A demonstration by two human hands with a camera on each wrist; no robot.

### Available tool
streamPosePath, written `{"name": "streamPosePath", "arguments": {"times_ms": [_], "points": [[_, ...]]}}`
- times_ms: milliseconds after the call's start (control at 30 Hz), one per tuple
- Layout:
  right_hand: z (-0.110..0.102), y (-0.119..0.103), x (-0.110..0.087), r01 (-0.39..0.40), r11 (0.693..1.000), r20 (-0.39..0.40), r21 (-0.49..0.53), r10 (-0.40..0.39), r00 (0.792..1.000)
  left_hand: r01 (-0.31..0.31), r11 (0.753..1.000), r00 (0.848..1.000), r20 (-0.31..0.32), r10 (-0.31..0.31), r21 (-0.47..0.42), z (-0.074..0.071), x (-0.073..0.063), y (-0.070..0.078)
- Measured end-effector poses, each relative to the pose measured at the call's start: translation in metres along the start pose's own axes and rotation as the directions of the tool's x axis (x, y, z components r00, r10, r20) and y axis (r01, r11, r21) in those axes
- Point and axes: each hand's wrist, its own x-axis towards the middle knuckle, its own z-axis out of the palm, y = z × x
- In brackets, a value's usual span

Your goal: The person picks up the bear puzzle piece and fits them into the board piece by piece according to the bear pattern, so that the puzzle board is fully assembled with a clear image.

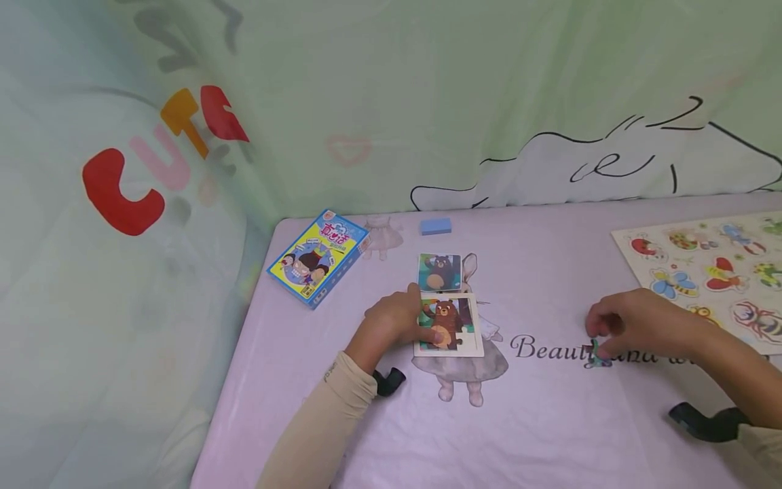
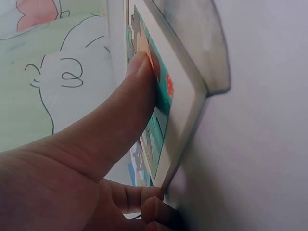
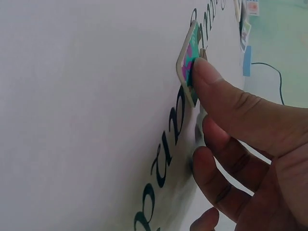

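Note:
A small framed jigsaw puzzle of a brown bear [image 1: 449, 326] lies on the cloth, with an unfilled gap at its lower right. My left hand [image 1: 397, 316] holds it at the left side: the thumb [image 2: 137, 72] presses on the bear's belly and the curled fingers meet the frame's edge. Just beyond it lies a matching bear picture card [image 1: 440, 272]. Over the printed lettering, my right hand [image 1: 638, 326] pinches a teal and purple puzzle piece [image 3: 188, 62], its thumb on the printed face. The piece stands tilted close to the cloth; the fingertip behind it is mostly hidden.
A blue and yellow card box [image 1: 319, 258] sits at the back left, and a blue block [image 1: 436, 226] near the back edge. At the right lies an insect puzzle board [image 1: 709, 272], partly behind my right forearm. Printed curtains [image 1: 379, 81] hang behind the table.

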Motion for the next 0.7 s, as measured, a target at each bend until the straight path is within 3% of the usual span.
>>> {"name": "streamPosePath", "arguments": {"times_ms": [700], "points": [[-0.0020, 0.0012, -0.0030, 0.013, 0.998, 0.025, 0.063, -0.015, 1.000, 0.010, 1.000, 1.000, 0.011, -0.010, 0.006, 0.0001, -0.0001, 0.0013]]}}
